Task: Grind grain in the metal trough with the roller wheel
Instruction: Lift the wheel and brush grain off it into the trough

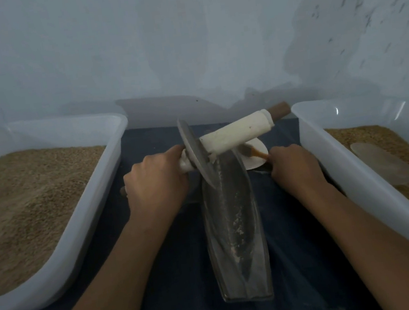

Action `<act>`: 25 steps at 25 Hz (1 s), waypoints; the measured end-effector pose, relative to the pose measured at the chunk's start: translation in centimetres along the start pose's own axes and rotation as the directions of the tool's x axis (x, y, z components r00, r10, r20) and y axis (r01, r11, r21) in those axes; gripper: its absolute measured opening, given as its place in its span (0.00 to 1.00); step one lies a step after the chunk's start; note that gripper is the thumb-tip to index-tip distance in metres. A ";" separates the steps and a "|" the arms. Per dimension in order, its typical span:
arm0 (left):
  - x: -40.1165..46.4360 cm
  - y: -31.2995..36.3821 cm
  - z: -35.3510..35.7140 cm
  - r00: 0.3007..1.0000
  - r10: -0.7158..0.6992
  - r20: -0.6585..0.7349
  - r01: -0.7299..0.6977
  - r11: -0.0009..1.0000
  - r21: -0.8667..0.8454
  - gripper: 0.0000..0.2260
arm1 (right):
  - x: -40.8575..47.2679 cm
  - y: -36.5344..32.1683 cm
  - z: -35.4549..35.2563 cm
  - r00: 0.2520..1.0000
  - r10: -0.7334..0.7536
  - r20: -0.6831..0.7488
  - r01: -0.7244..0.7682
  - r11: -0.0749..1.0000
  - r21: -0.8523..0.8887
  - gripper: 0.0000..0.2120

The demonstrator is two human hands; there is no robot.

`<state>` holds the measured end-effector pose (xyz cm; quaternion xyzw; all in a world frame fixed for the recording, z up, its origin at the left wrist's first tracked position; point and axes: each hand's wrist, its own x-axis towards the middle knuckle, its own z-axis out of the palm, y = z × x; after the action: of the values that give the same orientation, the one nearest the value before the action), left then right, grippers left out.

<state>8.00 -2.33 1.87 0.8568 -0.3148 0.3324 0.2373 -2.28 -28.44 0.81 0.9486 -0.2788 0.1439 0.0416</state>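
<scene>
From the head camera, a long metal trough (232, 218) lies lengthwise on a dark cloth (162, 277) in the middle of the desk, one end near the viewer, the other running away toward the wall (183, 40). Pale flecks of ground grain (236, 224) dust its inner channel.

The roller wheel (196, 153), a thin grey disc on an axle, is tilted, its lower edge resting in the far part of the trough. The left hand (156, 180) grips the near axle handle, fingers curled round it. The opposite handle (238, 131), wrapped in white, sticks up and to the right, free of any hand, with a brown wooden tip.

The right hand (294, 166) pinches the amber handle of a small brush (251, 151), whose head lies over a white dish (258, 157) just beside the trough.

White tubs flank the cloth. The left tub (82, 223) holds grain; the right tub (358, 186) holds grain and a clear scoop (386, 164).
</scene>
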 end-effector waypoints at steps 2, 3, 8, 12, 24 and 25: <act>0.0 0.0 0.1 0.998 -0.065 0.014 0.065 0.998 -0.001 0.22 | -0.5 -0.5 -1.2 0.996 -0.006 -0.089 0.002 0.999 -0.046 0.07; 0.0 0.1 0.1 0.995 -0.096 0.028 0.096 0.995 -0.005 0.21 | -0.9 -0.7 -2.2 0.991 0.005 -0.137 -0.008 1.000 -0.021 0.06; -0.1 0.2 -0.1 0.987 -0.148 0.062 0.151 0.988 -0.044 0.18 | -4.5 -0.9 -8.3 0.888 0.101 -0.448 0.137 0.873 0.467 0.10; -0.1 0.5 -0.2 0.974 -0.217 0.070 0.221 0.973 -0.061 0.18 | -4.8 -3.7 -9.1 0.880 0.030 -0.474 0.207 0.874 0.439 0.11; -0.1 0.6 -0.1 0.962 -0.246 0.115 0.255 0.964 -0.069 0.15 | -7.7 -4.3 -9.8 0.909 -0.155 -0.386 0.265 0.931 0.251 0.12; -0.1 0.7 -0.2 0.960 -0.259 0.109 0.268 0.961 -0.073 0.16 | -6.6 -4.4 -10.0 0.890 -0.133 -0.437 0.254 0.940 0.230 0.12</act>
<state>7.39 -2.66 2.08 0.8953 -0.2235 0.2409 0.3008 -7.72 -19.67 8.44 0.9156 -0.1435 0.3751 -0.0208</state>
